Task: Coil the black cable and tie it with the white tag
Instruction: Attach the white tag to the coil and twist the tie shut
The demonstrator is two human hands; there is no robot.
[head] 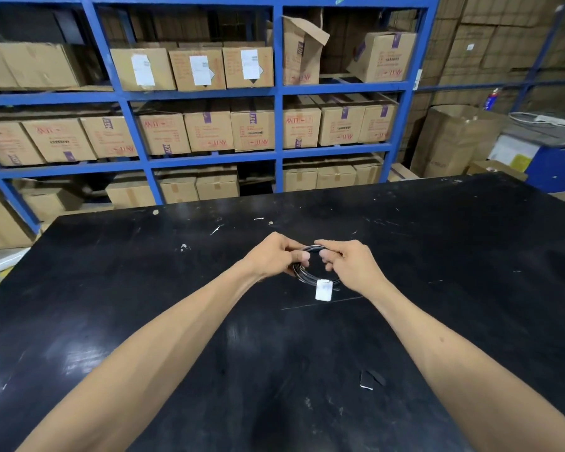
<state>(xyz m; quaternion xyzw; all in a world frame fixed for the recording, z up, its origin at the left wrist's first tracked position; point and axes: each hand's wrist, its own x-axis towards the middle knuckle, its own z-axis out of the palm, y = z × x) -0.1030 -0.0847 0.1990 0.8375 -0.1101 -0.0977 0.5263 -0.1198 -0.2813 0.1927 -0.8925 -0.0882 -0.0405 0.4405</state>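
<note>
The black cable (pixel 302 272) is wound into a small round coil held just above the middle of the black table (pixel 144 288). My left hand (pixel 274 256) pinches the coil's left side and my right hand (pixel 351 264) pinches its right side near the top. A white tag (pixel 323 289) hangs from the coil's lower edge, between my wrists. A thin loose stretch of cable (pixel 323 303) lies on the table below the tag and runs off to the right.
A small black and white scrap (pixel 371 380) lies on the table near my right forearm. Blue shelving (pixel 278 125) full of cardboard boxes stands behind the table's far edge. More boxes and a blue cabinet (pixel 555 168) stand at the right.
</note>
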